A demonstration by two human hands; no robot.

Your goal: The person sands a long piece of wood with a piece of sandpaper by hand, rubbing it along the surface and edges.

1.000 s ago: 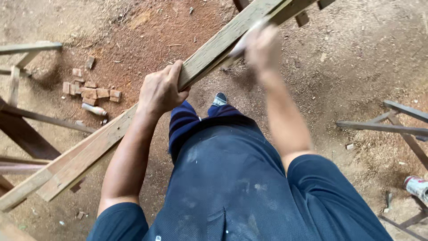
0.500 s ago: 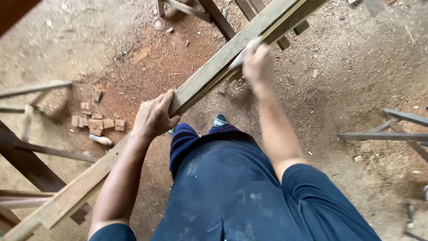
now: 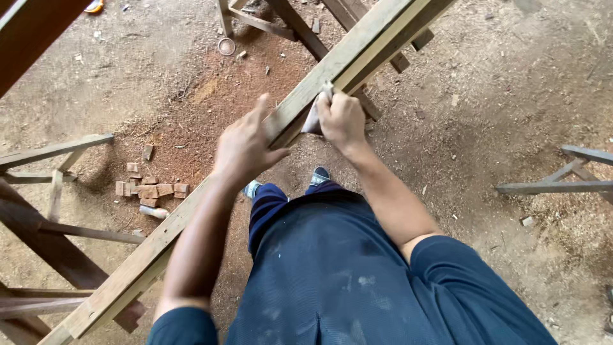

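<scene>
Left hand [image 3: 246, 148] rested on the long wooden beam [image 3: 191, 211], fingers loosely spread — steadying it. Right hand [image 3: 341, 118] pinched a pale sanding pad [image 3: 314, 117] against the beam's edge — fingers closed on it.

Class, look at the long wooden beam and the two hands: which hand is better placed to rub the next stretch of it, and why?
Probably the right hand: it grips the pale pad pressed against the wooden beam. The left hand only rests open on the beam, steadying it.
</scene>
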